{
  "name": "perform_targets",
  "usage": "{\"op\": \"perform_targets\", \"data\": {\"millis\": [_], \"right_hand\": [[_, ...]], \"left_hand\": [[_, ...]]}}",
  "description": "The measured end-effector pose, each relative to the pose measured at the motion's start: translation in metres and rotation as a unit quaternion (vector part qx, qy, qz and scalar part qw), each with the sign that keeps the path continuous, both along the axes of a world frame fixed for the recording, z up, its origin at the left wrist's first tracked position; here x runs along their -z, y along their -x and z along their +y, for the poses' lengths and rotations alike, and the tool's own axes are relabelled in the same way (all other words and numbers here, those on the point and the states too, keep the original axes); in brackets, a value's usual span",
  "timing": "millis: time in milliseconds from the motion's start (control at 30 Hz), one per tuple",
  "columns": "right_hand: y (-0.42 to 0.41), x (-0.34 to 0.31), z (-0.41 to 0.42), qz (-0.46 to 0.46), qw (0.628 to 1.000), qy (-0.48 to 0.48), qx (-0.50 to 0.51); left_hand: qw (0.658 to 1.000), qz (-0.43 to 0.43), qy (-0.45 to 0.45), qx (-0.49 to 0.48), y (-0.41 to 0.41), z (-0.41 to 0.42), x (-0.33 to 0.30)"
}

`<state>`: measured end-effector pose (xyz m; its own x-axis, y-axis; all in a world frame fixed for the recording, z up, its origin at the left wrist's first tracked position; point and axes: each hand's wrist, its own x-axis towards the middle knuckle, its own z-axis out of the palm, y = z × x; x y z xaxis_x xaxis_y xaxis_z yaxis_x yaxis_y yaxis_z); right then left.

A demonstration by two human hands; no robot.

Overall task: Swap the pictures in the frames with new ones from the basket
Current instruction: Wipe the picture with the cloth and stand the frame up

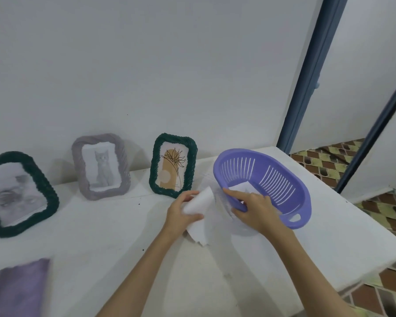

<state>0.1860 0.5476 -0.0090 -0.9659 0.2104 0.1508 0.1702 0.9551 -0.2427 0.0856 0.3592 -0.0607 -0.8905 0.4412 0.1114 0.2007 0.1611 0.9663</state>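
Note:
A purple slotted basket (284, 179) is tilted up on the white table, its opening facing me, with a white picture sheet (240, 186) inside. My right hand (254, 209) grips the basket's near rim. My left hand (181, 210) holds a curled bundle of white paper sheets (199, 202) just left of the basket. Three woven frames lean against the wall: a dark green one with a plant drawing (173, 165), a grey one with a cat picture (101, 167), and a dark green one with a blurred grey picture (16, 195).
A purple frame or cloth (21, 289) lies flat at the table's near left corner. The table edge (375, 248) drops off on the right to a patterned tiled floor (329, 163). Blue door frames (306, 76) stand behind the basket.

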Motion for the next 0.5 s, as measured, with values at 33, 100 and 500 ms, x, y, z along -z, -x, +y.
{"op": "perform_targets", "data": {"millis": [33,100,500], "right_hand": [[0.0,0.0,-0.004,0.022,0.999,-0.031,0.016],[0.001,0.001,-0.021,0.121,0.992,-0.039,0.02],[0.024,0.03,-0.132,0.094,0.893,0.422,-0.122]], "left_hand": [[1.0,-0.01,-0.013,-0.009,0.002,-0.009,-0.002],[0.998,-0.035,-0.037,-0.022,0.003,-0.025,-0.008],[0.878,-0.36,-0.31,-0.055,-0.008,-0.082,-0.021]]}}
